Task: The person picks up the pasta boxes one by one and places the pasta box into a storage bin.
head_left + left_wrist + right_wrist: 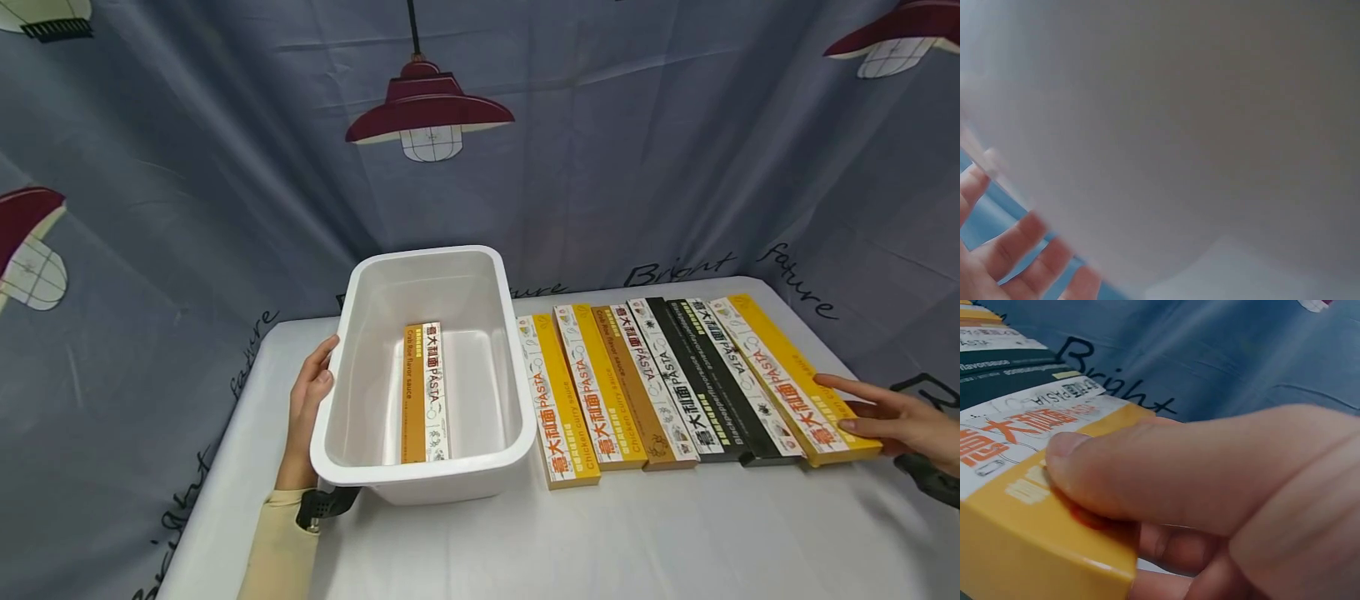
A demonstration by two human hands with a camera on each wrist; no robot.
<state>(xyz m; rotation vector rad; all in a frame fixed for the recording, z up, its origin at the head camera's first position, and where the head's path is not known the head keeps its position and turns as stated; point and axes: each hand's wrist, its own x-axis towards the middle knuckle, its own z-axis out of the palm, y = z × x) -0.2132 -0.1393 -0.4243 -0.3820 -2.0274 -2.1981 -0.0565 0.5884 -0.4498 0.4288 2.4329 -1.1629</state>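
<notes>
On the left side of the white plastic tub [420,473], my left hand [306,408] touches the outer rim with its fingertips. The left wrist view is mostly filled by the tub's blurred outer wall [1166,137], with fingers [1013,247] against its edge. Inside the tub lies one brown-and-white pasta box [414,396]. My right hand [903,417] pinches the near right end of a yellow-and-white pasta box [787,367], the rightmost of a row. In the right wrist view the thumb [1116,469] presses on its top, and other fingers curl beside it, partly hidden.
Left of the held box, several pasta boxes lie side by side: black ones [723,375], a brown one [645,383] and yellow ones [555,400]. The table [600,542] has a white cover. A grey-blue curtain [600,167] with printed lamps hangs behind.
</notes>
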